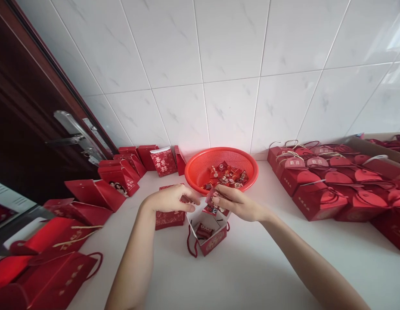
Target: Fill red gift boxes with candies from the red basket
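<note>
An open red gift box (214, 243) with dark red cord handles stands on the white table, its white inside showing and wrapped sweets (204, 231) at its bottom. My right hand (240, 203) is over the box's back right edge, fingers closed round red-wrapped sweets. My left hand (170, 199) is at the box's back left, its fingers curled round a small red-wrapped piece. Just behind both hands sits an orange-red plastic basket (190, 172) with several wrapped sweets (228, 174) in it. A flat red packet (167, 218) lies partly beneath my left hand.
Several red boxes and bags (70, 234) line the left side, more (131, 159) stand by the wall. Closed red gift boxes (319, 202) fill the right side, near a cardboard box (374, 148). A tiled wall (228, 103) rises behind; a dark door (22, 107) is at left.
</note>
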A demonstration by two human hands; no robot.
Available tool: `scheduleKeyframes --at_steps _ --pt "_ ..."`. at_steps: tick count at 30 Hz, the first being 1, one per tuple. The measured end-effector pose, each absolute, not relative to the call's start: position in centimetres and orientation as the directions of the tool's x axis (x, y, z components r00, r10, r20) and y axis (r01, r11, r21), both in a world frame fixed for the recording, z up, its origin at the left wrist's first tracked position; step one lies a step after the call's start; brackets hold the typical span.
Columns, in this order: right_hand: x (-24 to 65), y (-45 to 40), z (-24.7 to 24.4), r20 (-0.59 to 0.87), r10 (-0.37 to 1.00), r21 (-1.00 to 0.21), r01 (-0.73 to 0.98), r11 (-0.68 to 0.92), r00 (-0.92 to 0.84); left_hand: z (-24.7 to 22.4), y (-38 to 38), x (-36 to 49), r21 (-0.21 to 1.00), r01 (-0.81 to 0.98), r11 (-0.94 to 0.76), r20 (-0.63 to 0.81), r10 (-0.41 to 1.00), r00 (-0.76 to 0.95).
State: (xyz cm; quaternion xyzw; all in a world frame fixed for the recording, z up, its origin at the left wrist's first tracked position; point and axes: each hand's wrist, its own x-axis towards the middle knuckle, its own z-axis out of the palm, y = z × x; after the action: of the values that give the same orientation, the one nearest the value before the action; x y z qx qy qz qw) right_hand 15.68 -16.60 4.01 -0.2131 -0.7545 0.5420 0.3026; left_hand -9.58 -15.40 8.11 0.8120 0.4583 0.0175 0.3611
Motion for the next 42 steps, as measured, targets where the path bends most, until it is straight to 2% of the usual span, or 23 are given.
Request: scheduleKeyframes --at_steps 5,12,18,21,27,32,37,42 --pt "15.3 -16.4 3.4 0.256 0.715 -0.944 -0.008 0.330 -0.651 8.2 -15.4 -9.5 0.607 0.717 -0.342 -0.285 0.749 0.598" --pt "15.0 -17.0 3.8 0.250 0.630 -0.855 0.137 0.500 -0.735 7.8 -15.4 -9.4 0.657 0.671 -0.344 -0.261 0.731 0.631" --pt "15.0 -17.2 4.0 0.267 0.704 -0.852 0.179 0.491 -0.657 7.7 -15.4 -9.4 0.656 0.676 -0.336 -0.260 0.740 0.620" --pt "15.0 -17.3 3.8 0.262 0.678 -0.834 0.193 0.517 -0.687 7.7 -15.4 -9.5 0.671 0.661 -0.335 -0.253 0.734 0.630" --pt "15.1 -17.6 3.6 0.202 0.654 -0.735 0.329 0.593 -0.729 7.4 -15.1 -9.7 0.669 0.663 -0.335 -0.252 0.737 0.627" --pt "15.4 -17.9 4.2 0.195 0.641 -0.704 0.350 0.619 -0.742 7.2 -15.1 -9.8 0.676 0.657 -0.333 -0.242 0.743 0.624" --pt "16.3 -17.8 4.8 0.212 0.709 -0.672 0.426 0.605 -0.673 7.5 -15.5 -9.6 0.705 0.594 -0.387 -0.169 0.722 0.671" --pt "17.5 -17.6 5.4 0.220 0.750 -0.536 0.565 0.628 -0.624 7.7 -15.7 -9.3 0.716 0.568 -0.406 -0.145 0.709 0.690"
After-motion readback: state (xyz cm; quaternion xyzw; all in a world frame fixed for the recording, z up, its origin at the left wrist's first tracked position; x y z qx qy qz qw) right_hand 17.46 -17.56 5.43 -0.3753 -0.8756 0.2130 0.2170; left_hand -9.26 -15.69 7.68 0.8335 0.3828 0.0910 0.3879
